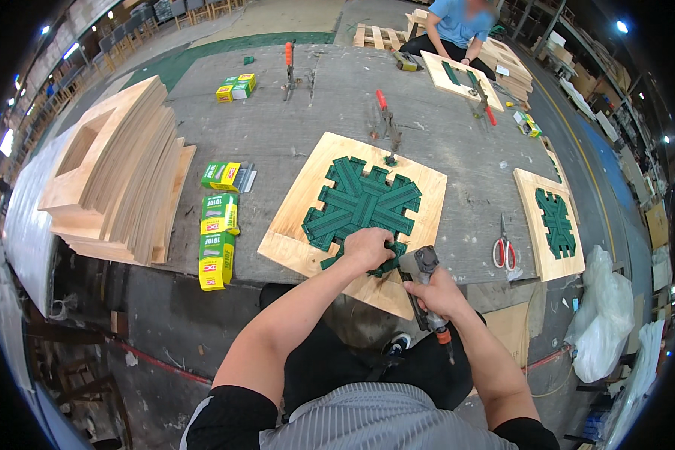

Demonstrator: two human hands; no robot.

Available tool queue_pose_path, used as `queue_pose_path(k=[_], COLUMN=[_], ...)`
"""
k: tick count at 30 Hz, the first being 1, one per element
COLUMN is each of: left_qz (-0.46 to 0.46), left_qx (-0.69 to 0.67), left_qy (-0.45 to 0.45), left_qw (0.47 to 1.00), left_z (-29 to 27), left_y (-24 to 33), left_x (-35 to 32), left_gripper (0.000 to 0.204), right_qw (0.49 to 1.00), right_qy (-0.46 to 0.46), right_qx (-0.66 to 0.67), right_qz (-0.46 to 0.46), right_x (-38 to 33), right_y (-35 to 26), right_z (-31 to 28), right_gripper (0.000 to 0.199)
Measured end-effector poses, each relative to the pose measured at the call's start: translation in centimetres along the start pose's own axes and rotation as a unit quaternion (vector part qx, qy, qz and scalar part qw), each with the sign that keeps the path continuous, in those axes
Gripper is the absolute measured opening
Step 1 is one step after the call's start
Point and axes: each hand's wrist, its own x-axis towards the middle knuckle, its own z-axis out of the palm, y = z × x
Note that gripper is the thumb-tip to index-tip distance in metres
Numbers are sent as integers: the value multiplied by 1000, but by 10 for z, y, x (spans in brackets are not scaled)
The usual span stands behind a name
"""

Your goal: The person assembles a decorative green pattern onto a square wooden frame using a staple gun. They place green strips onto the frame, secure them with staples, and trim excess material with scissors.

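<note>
A square wooden panel (296,217) lies turned at the table's front edge, with green webbing straps (366,196) woven across its middle. My left hand (367,250) is closed on a green webbing strap end at the panel's near side; the fingertips are partly hidden. In my right hand (439,292) is a grey pneumatic staple gun (420,261), its head at the panel's near right edge beside the left fingers. The gun's lower end has an orange fitting (444,337). Whether its nose touches the strap cannot be seen.
Wooden frames (112,165) stand stacked at left, beside green-yellow staple boxes (219,214). Toggle clamps (386,120) sit beyond the panel. Red-handled scissors (504,247) and another webbed panel (553,225) lie at right. A co-worker (457,30) handles a panel at the far right.
</note>
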Motion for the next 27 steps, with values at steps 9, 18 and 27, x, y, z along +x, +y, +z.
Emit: queue_pose_path(k=[9,18,27], left_qz=[7,-16,-14], left_qx=[8,19,27], left_qy=[-12,-40,-66], left_qw=[1000,999,997], left_z=[-8,-12,-14], left_y=[-1,0,3], left_x=[10,11,11], left_gripper=[39,41,52], right_qw=[999,998,991], right_qy=[-2,-30,2], right_qx=[28,35,128], right_qz=[-30,-33,-45], right_x=[3,0,3], right_y=[-6,-9,8], right_z=[9,13,-6], right_gripper=[34,34,30])
